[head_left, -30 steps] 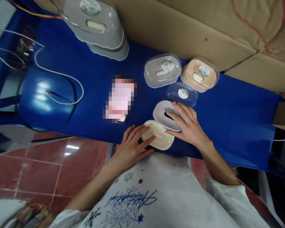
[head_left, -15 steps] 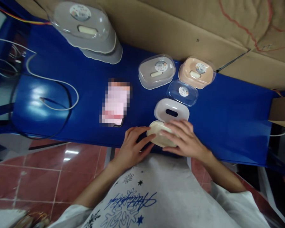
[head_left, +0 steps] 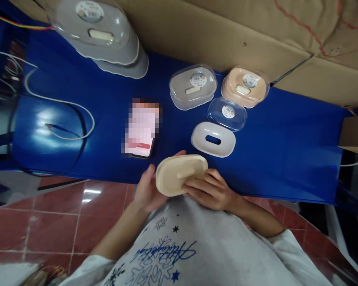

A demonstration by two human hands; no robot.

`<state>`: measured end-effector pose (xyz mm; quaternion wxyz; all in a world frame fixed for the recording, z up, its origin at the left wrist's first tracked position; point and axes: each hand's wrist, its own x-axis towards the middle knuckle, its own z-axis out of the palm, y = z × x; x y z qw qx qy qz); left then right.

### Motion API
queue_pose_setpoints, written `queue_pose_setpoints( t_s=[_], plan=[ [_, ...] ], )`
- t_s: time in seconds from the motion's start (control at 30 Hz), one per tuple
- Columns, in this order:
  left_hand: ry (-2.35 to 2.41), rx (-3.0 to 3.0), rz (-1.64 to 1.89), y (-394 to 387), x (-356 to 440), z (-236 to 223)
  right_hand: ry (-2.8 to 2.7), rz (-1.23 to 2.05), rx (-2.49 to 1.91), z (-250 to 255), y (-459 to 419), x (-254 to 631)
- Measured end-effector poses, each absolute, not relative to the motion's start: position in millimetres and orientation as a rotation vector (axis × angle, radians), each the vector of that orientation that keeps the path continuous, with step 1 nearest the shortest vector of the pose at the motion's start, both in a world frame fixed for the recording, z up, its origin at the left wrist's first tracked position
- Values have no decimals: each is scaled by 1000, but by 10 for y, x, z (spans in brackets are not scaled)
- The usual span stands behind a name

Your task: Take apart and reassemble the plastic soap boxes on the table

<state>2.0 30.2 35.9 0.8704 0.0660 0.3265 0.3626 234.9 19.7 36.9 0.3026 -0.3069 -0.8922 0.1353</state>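
Close to my body, at the table's front edge, I hold a beige rounded-oval tray (head_left: 168, 174) with a raised oblong bump in its middle. My left hand (head_left: 147, 190) supports it from the left, with the thumb upright beside the rim and most fingers hidden behind it. The fingers of my right hand (head_left: 210, 190) are bent over its lower right edge. Just beyond lies a white oval piece (head_left: 199, 139) with an oblong slot. A clear plastic lid (head_left: 214, 115) with a round label touches or nearly touches that piece.
Behind stand a lidded grey box (head_left: 181, 93) and a lidded peach box (head_left: 232, 81). Larger stacked grey boxes (head_left: 116, 51) are at the back left. A phone (head_left: 143, 131) lies on the blue table (head_left: 286, 139), cables (head_left: 77, 104) to its left. Cardboard boxes (head_left: 191, 35) line the back.
The beige tray has been lifted off the table and brought left, tilted up towards me. Both hands moved left with it, my left hand now behind it. The view shifted slightly.
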Motion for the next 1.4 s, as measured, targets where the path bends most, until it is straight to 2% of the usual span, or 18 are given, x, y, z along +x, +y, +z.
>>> queue_pose_setpoints(
  t_s=[0.1, 0.27, 0.33, 0.5, 0.67, 1.03, 1.4],
  plan=[
    [568, -55, 727, 268, -10, 340, -2349, 343, -803, 391, 338, 2419],
    [592, -157, 733, 284, -93, 230, -2329, 204, -1314, 335, 578, 2722],
    [603, -178, 726, 321, -97, 202, -2370, 146, -1379, 321, 620, 2770],
    [604, -138, 733, 436, 22, 183, -2234, 289, -1247, 426, 535, 2706],
    [606, -56, 801, 558, 247, 253, -2387, 440, -951, 466, 405, 2653],
    [642, 80, 869, 682, 415, 366, -2510, 261, -894, 485, 439, 2711],
    [623, -62, 812, 765, 459, 382, -2501, 313, -892, 466, 478, 2748]
  ],
)
